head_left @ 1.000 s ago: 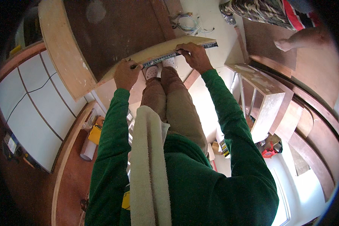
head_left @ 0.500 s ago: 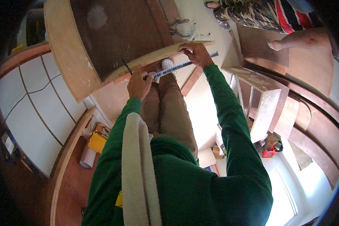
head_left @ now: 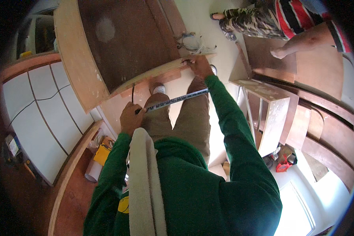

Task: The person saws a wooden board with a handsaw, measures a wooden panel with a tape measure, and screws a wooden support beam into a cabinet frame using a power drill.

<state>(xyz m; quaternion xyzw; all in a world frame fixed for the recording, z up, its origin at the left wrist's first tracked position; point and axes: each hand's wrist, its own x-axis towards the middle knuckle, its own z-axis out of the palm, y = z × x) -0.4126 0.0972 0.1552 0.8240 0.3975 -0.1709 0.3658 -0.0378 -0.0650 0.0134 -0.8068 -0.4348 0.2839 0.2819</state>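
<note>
My left hand (head_left: 131, 117) is closed round the near end of a long, narrow, straight strip (head_left: 173, 101) with a dark speckled pattern on a pale metallic face. Across my thighs the strip runs, its far end passing close to my right wrist. A thin dark rod (head_left: 133, 93) also sticks up from the left hand; its kind is unclear. My right hand (head_left: 200, 67) is bent over the right end of a pale wooden board (head_left: 153, 74), fingers closed on its edge. That board borders a large brown panel (head_left: 129, 39).
A co-worker's legs in camouflage shorts (head_left: 247, 23) are at the upper right. An open wooden cabinet frame (head_left: 277, 122) stands right of me. Loose cables (head_left: 190, 41) lie beyond the board. White panels (head_left: 47, 118) and a yellow tool case (head_left: 102, 153) are at left.
My left hand has drawn back toward my body and leftward, carrying the strip and dark rod away from the board. My right hand has moved slightly left and nearer, staying at the board's end.
</note>
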